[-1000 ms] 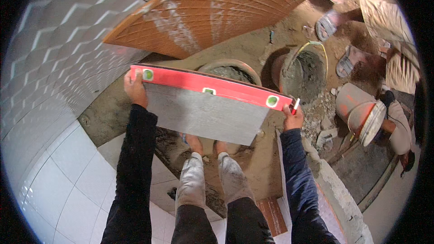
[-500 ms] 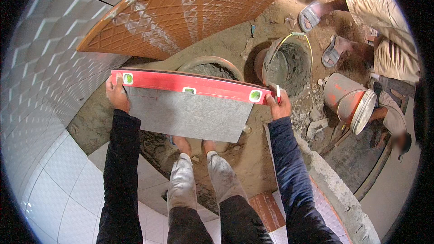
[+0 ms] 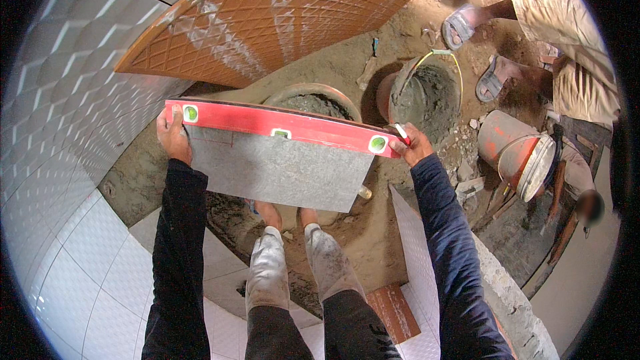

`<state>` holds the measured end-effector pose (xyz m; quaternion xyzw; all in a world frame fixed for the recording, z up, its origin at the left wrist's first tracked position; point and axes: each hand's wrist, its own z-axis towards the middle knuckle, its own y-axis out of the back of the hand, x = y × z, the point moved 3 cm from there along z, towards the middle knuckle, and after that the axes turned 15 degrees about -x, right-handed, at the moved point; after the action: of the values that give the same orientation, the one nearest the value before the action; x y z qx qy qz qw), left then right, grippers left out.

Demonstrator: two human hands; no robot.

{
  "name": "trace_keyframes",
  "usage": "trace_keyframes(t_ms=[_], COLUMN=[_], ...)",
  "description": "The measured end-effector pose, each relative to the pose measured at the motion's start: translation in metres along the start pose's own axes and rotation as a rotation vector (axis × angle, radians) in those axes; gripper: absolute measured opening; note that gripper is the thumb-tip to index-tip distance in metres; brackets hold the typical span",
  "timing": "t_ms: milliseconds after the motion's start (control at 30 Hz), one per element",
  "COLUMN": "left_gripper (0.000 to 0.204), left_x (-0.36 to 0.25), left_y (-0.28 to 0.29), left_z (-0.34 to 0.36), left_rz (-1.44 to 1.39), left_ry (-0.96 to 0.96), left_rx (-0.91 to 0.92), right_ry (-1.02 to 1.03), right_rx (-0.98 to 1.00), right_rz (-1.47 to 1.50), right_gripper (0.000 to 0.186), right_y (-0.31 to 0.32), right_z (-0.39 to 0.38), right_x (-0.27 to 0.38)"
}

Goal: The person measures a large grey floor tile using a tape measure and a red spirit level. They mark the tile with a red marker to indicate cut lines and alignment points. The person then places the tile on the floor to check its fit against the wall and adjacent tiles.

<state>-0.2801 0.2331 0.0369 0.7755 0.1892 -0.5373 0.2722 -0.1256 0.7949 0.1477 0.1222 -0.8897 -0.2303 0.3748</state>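
Wearer's dusty grey-black trouser legs (image 3: 268,270) nearest, feet at near edge of grey rectangular stone-look tile (image 3: 293,172). Tile sits over brown sandy floor (image 3: 377,247); can't tell if resting or lifted. Red bar-shaped spirit level with green vials (image 3: 247,120) covers tile's far edge, jutting past both far corners. Left hand (image 3: 175,137): fingers clamped on level's left end. Right hand (image 3: 415,145): fingers clamped on right end, slim red-and-white pen (image 3: 402,135) in same grip.

Progress, my read: white tiles (image 3: 100,263) at floor's left edge look set; grey tile looks loose, mid lining-up or marking, faint reddish line near far left corner; fixing it looks left.

Farther: round mortar basin (image 3: 310,87), yellow-handled mortar bucket (image 3: 385,95), orange-brown lattice panel (image 3: 267,27), co-worker's grey sandals (image 3: 457,29).
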Motion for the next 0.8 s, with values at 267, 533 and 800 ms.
trace_keyframes(t_ms=[267, 533, 800], left_gripper=[0.031, 0.035, 0.031], left_x=[0.022, -0.014, -0.009], left_y=[0.026, -0.002, 0.0], left_z=[0.023, -0.007, -0.003], left_rz=[0.12, 0.155, 0.047], left_ry=[-0.299, -0.238, -0.192], left_rx=[-0.006, -0.022, 0.005], right_ry=[0.235, 0.268, 0.216], right_rx=[-0.068, -0.189, -0.104], right_rz=[0.025, -0.104, -0.031], right_gripper=[0.044, 0.051, 0.048], right_y=[-0.006, 0.002, -0.001], right_z=[0.018, 0.009, 0.009], right_x=[-0.039, -0.049, -0.032])
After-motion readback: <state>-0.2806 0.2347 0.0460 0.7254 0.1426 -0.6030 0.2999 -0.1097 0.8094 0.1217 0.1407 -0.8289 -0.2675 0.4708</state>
